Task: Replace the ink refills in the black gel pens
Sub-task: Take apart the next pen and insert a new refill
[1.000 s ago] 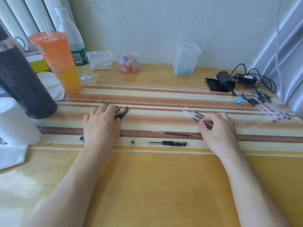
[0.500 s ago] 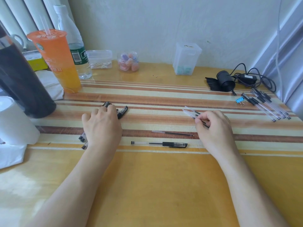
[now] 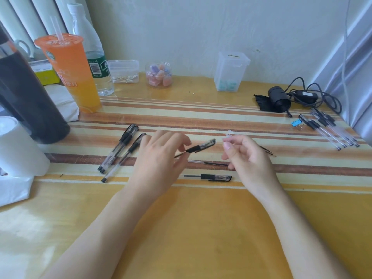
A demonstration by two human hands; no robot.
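My left hand [image 3: 159, 158] holds a capped black gel pen [image 3: 201, 147] just above the table, cap end pointing right. My right hand [image 3: 249, 158] hovers to its right with curled fingers, thumb and forefinger close together by the clear ends of the spare refills [image 3: 228, 133]. Whether it holds one I cannot tell. Between the hands a loose refill [image 3: 209, 163] lies on the striped mat. Just in front of that refill lies another black pen [image 3: 213, 177]. Three more pens [image 3: 120, 152] lie left of my left hand.
A further bunch of pens [image 3: 330, 129] and a blue binder clip [image 3: 296, 123] lie at the far right, behind them a black roll with cable [image 3: 279, 99]. An orange drink cup [image 3: 70, 73], water bottle [image 3: 96, 63], dark flask [image 3: 26, 93] and paper roll [image 3: 18, 148] crowd the left.
My left hand has lifted one pen out of the left group and carried it right toward the centre. My right hand has risen off the refill pile and turned toward the pen.
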